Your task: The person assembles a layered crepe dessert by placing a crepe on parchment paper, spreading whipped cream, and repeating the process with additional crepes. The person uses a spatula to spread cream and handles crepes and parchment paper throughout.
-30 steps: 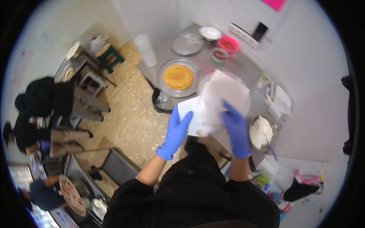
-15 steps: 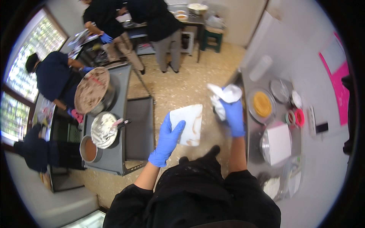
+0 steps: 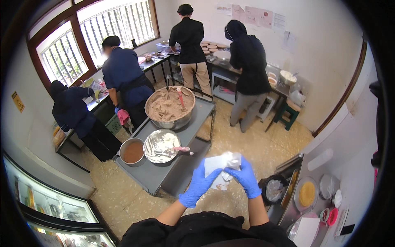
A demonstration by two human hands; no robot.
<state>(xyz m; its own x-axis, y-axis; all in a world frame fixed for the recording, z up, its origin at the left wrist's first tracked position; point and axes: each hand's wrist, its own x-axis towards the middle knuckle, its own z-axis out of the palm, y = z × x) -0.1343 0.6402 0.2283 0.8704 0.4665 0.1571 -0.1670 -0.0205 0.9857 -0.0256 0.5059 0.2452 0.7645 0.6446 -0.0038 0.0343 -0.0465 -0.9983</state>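
Note:
Both my hands wear blue gloves and meet in front of me. My left hand (image 3: 198, 184) grips a white flat scraper (image 3: 211, 164), thumb across its face; brown smears show near its lower edge. Crumpled white paper towel (image 3: 233, 159) is bunched in my right hand (image 3: 247, 178) and pressed against the scraper's face. Folds of the towel and my fingers cover much of the scraper.
A grey cart (image 3: 191, 117) ahead carries a large bowl of brown cream (image 3: 169, 105), a bowl of white cream (image 3: 160, 146) and a pan of brown batter (image 3: 132, 152). The steel counter (image 3: 294, 210) at right holds a round yellow cake (image 3: 307, 194). Several co-workers stand beyond.
My right hand has come left from beside the counter, bringing the paper towel onto the scraper. The view has swung left and up, showing more of the room.

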